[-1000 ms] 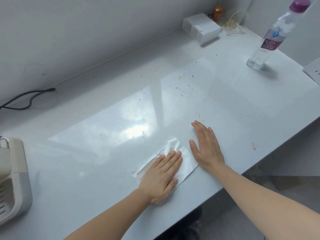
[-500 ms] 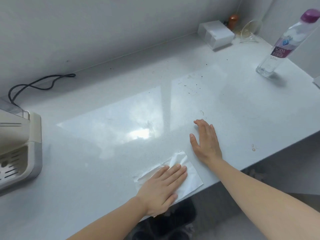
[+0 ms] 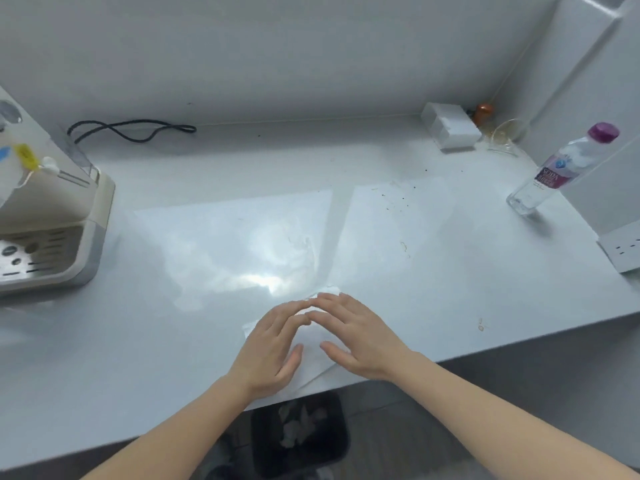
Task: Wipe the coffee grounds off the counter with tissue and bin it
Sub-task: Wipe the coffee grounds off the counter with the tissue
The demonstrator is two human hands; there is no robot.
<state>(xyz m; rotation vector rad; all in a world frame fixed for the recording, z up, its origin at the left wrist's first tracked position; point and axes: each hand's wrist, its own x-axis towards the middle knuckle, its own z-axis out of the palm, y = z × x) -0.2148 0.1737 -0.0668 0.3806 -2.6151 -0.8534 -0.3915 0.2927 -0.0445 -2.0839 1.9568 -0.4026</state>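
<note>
— Tissue (image 3: 313,348)?
— Thin, white, lightly creased. Lies flat on the counter (image 3: 173,341), right at the front edge. Mostly hidden under both hands, showing between them and at the far corner.
— Left hand (image 3: 273,351)?
— Rests palm-down on the left part of the sheet. Fingers straight, slightly spread, thumb pointing inward. Pinches nothing.
— Right hand (image 3: 356,337)?
— Much the same on the right part: palm-down, fingers straight and a little fanned. Meets the left fingertips near the sheet's far corner.
— Coffee grounds (image 3: 398,199)?
— Dark specks farther back and to the right, well apart from the tissue.
— Further out?
— Black bin (image 3: 301,431) on the floor, just below the counter edge under the hands, with pale scraps inside. Coffee machine (image 3: 45,220) at far left, bottle (image 3: 561,171) with a purple cap at right.
— Against half a second ago?
— Right hand: off the bare counter beside the sheet, onto the sheet. Left hand: on the tissue as before. Tissue: about the same spot at the edge.
</note>
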